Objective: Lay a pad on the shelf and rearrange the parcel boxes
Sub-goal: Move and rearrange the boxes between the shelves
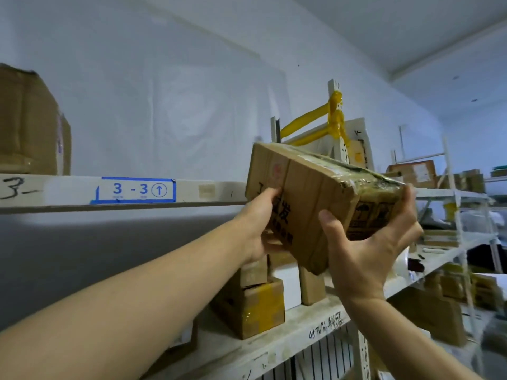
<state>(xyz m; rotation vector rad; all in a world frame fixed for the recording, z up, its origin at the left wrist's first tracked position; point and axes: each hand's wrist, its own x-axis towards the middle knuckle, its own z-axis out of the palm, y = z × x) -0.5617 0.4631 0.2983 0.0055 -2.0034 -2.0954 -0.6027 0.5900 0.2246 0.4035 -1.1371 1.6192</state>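
Two hands grip a tilted cardboard parcel box [315, 198] at the upper shelf edge [192, 192] — left hand [260, 226] wrapping its near end, right hand [365, 248] cupping underneath (thumb up the side). Tilted so, it could slide off — no pad visible.

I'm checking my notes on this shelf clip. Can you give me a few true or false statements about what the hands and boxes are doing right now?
1. Both hands hold the cardboard box. True: left hand and right hand grip it.
2. The held box rests flat on the upper shelf. False: it is tilted in the air.
3. The blue label reads 3-3. True.
4. The lower shelf holds only one box. False: several stand there, one with yellow tape.
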